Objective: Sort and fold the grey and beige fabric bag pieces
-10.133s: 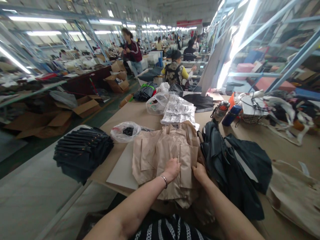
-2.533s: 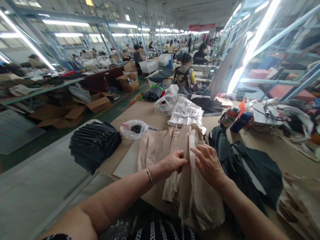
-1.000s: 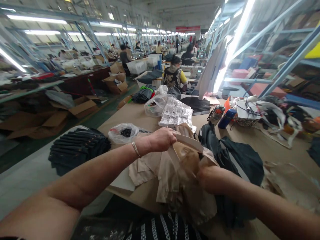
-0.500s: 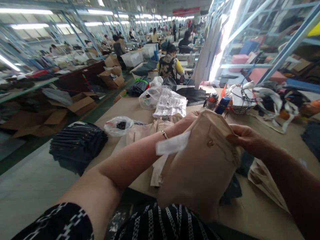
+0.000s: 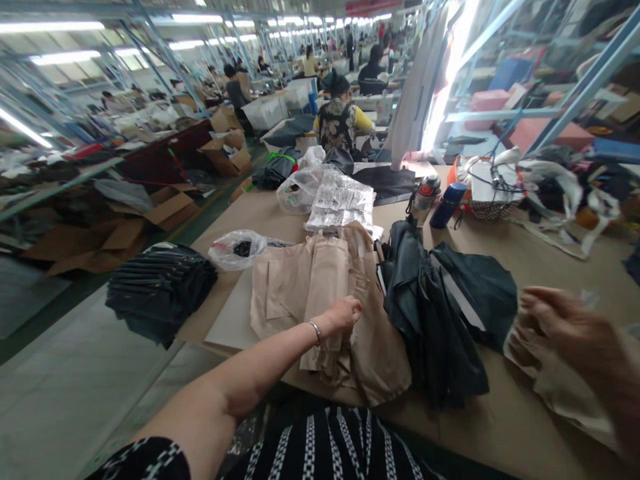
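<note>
My left hand is over a pile of tan cloth pieces, its fingers curled closed; whether cloth is pinched in them I cannot make out. A long tan cloth piece lies along the pile's right side, beside this hand. At the right, my right hand is slightly blurred and closed on another tan cloth piece, which trails down toward the table's near edge. Dark green cloth pieces lie bunched between my hands, one showing a pale strip.
A stack of folded dark cloth sits at the left. Plastic bags and a silvery plastic packet lie farther back. A blue bottle and a clear flask stand behind the dark cloth. A co-worker sits beyond the table.
The tan piece held up between both hands has left them, and a tan piece now lies on the pile. My left hand has lowered; my right hand has moved right onto another tan piece.
</note>
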A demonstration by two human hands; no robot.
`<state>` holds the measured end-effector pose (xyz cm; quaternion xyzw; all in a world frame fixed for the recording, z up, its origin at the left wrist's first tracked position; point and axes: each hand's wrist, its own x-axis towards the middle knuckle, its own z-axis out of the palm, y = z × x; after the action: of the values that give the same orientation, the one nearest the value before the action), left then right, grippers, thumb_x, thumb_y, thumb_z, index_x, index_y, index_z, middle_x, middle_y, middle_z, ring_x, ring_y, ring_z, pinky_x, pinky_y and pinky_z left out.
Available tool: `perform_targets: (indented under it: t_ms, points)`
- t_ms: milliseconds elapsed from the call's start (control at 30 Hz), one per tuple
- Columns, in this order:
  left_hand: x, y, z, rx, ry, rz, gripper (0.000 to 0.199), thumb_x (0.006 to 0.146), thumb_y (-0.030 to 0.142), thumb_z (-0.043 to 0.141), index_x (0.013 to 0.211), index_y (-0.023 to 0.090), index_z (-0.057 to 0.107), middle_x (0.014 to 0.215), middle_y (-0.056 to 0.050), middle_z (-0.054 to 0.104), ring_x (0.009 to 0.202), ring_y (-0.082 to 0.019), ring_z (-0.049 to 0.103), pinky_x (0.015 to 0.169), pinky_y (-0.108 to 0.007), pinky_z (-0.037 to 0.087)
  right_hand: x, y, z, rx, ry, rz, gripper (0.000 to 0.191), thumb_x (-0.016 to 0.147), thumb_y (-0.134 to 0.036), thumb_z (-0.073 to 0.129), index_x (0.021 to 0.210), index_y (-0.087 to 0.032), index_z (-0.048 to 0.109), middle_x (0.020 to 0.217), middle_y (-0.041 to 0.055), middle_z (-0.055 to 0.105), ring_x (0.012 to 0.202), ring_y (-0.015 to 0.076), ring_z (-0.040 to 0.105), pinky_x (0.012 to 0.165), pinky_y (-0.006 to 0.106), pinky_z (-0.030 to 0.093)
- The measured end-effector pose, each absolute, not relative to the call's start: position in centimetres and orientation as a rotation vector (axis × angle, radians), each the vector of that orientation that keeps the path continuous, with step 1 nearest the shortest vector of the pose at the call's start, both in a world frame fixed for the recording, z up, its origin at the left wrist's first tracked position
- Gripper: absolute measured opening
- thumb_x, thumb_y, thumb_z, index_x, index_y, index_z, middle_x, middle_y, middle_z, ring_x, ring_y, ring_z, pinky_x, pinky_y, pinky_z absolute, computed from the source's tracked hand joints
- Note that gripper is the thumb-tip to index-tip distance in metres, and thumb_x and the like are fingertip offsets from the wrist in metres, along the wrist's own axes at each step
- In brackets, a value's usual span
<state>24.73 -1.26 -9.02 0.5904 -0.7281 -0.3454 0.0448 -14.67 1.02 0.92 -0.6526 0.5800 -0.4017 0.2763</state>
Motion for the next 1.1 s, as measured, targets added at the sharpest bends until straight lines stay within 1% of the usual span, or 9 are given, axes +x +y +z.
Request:
perform_targets:
  t_ms: [100, 200, 300, 467, 600, 733, 933, 1000, 1100]
  points:
    - [24.4, -0.7, -10.4, 1.809, -2.37, -0.993, 0.029, 0.076, 0.018, 0.055, 0.103, 0.014, 0.067, 0.104, -0.01, 0.064, 0.097, -0.021, 0.059, 0.09, -0.03, 0.046, -2.2, -0.6, -2.5, -1.985, 1.385, -0.648, 0.026, 0.088, -0.031, 0.047, 0.107, -0.02, 0.061, 0.103, 0.0061, 0.065, 0.095, 0.0188, 0.061, 0.087, 0.03, 0.045]
    - [24.6, -0.7, -10.6, 1.821, -2.462, -0.915, 0.03, 0.081, 0.021, 0.05, 0.107, 0.015, 0.065, 0.106, -0.009, 0.064, 0.098, -0.019, 0.06, 0.089, -0.029, 0.046, 5.9, -3.2, -5.8, -2.08, 1.549, -0.335, 0.04, 0.086, -0.026, 0.05, 0.123, -0.011, 0.049, 0.117, 0.0111, 0.058, 0.102, 0.0183, 0.058, 0.088, 0.025, 0.043]
    - [24.9, -0.5, -10.3, 1.784, -2.583, -0.846, 0.03, 0.084, 0.025, 0.05, 0.108, 0.016, 0.064, 0.106, -0.009, 0.064, 0.096, -0.019, 0.06, 0.088, -0.03, 0.047, 8.2, -5.0, -7.6, -2.073, 1.717, -0.214, 0.031, 0.087, -0.028, 0.05, 0.111, -0.01, 0.053, 0.107, 0.0155, 0.058, 0.094, 0.0244, 0.06, 0.079, 0.032, 0.045]
    - [25.6, 1.0, -10.1, 1.72, -2.762, -0.702, 0.025, 0.08, 0.029, 0.056, 0.095, 0.013, 0.067, 0.099, -0.013, 0.062, 0.096, -0.028, 0.058, 0.083, -0.041, 0.048, 7.5, -3.2, -8.5, -2.196, 1.68, -0.073, 0.02, 0.086, -0.027, 0.051, 0.105, -0.019, 0.053, 0.11, 0.0102, 0.056, 0.096, 0.0235, 0.06, 0.076, 0.03, 0.043]
    - [27.0, 2.0, -10.4, 1.721, -2.764, -0.615, 0.02, 0.08, 0.025, 0.053, 0.088, 0.012, 0.066, 0.097, -0.014, 0.06, 0.096, -0.026, 0.056, 0.083, -0.039, 0.048, 6.8, -0.7, -9.6, -2.117, 1.73, 0.079, 0.038, 0.082, -0.02, 0.053, 0.12, -0.016, 0.05, 0.094, 0.015, 0.062, 0.081, 0.029, 0.064, 0.069, 0.036, 0.044]
    - [28.7, 2.1, -10.6, 1.754, -2.708, -0.579, 0.02, 0.082, 0.021, 0.048, 0.089, 0.013, 0.065, 0.096, -0.012, 0.059, 0.092, -0.023, 0.056, 0.081, -0.036, 0.047, 6.3, -0.2, -10.8, -1.987, 1.729, -0.031, 0.044, 0.087, -0.017, 0.041, 0.131, -0.014, 0.043, 0.094, 0.0156, 0.066, 0.088, 0.0278, 0.064, 0.077, 0.037, 0.045]
    - [29.8, 2.7, -8.6, 1.694, -2.535, -0.644, 0.018, 0.083, 0.021, 0.048, 0.079, 0.015, 0.064, 0.092, -0.009, 0.061, 0.095, -0.022, 0.054, 0.089, -0.035, 0.043, 6.2, -0.1, -8.9, -1.81, 1.636, -0.324, 0.028, 0.084, -0.019, 0.047, 0.109, -0.012, 0.058, 0.102, 0.0093, 0.067, 0.094, 0.0199, 0.063, 0.082, 0.026, 0.046]
    - [29.4, 3.2, -7.2, 1.629, -2.163, -0.867, 0.018, 0.083, 0.029, 0.052, 0.084, 0.015, 0.064, 0.095, -0.008, 0.062, 0.097, -0.021, 0.054, 0.093, -0.034, 0.041, 7.4, 0.6, -7.3, -1.804, 1.539, -0.462, 0.028, 0.083, -0.021, 0.048, 0.109, -0.014, 0.058, 0.099, 0.0063, 0.067, 0.091, 0.0183, 0.063, 0.081, 0.025, 0.046]
    - [28.9, 4.0, -4.9, 1.508, -1.341, -1.46, 0.043, 0.081, 0.052, 0.052, 0.1, 0.014, 0.059, 0.093, -0.007, 0.063, 0.083, -0.017, 0.059, 0.074, -0.029, 0.047, 11.2, 2.4, -5.1, -1.783, 1.229, -0.722, 0.023, 0.085, -0.022, 0.048, 0.104, -0.018, 0.06, 0.091, 0.0032, 0.066, 0.082, 0.0162, 0.062, 0.077, 0.025, 0.047]
